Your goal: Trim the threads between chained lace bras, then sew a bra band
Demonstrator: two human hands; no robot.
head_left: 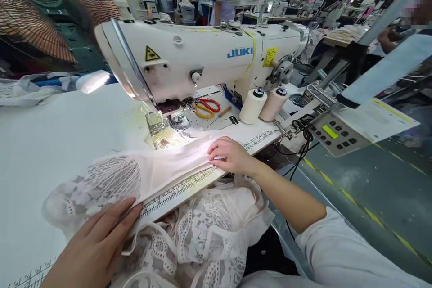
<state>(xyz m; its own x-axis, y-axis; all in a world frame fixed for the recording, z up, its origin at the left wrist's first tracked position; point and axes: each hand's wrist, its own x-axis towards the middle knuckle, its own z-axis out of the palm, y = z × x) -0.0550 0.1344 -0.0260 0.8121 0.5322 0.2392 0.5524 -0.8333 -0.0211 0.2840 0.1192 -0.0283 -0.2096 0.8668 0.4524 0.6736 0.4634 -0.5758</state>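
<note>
A white lace bra (168,162) lies stretched along the front of the sewing table, its lace cup to the left and its smooth band to the right. At the cup's lower edge, my left hand (97,238) has its fingers together on the fabric; the thumb is hidden. My right hand (231,156) pinches the band's right end between thumb and fingers. Just behind the bra stands the white sewing machine (209,58), its needle area above the metal plate. More white lace pieces (209,220) hang in a heap over my lap, below the table edge.
Orange-handled scissors (204,110), red-handled scissors (212,104) and a wooden-handled awl (222,113) lie by the machine. Two thread cones (253,107) stand right of them. A control panel (337,132) is at right, a fan (57,13) at back left. A printed ruler (175,191) runs along the table edge.
</note>
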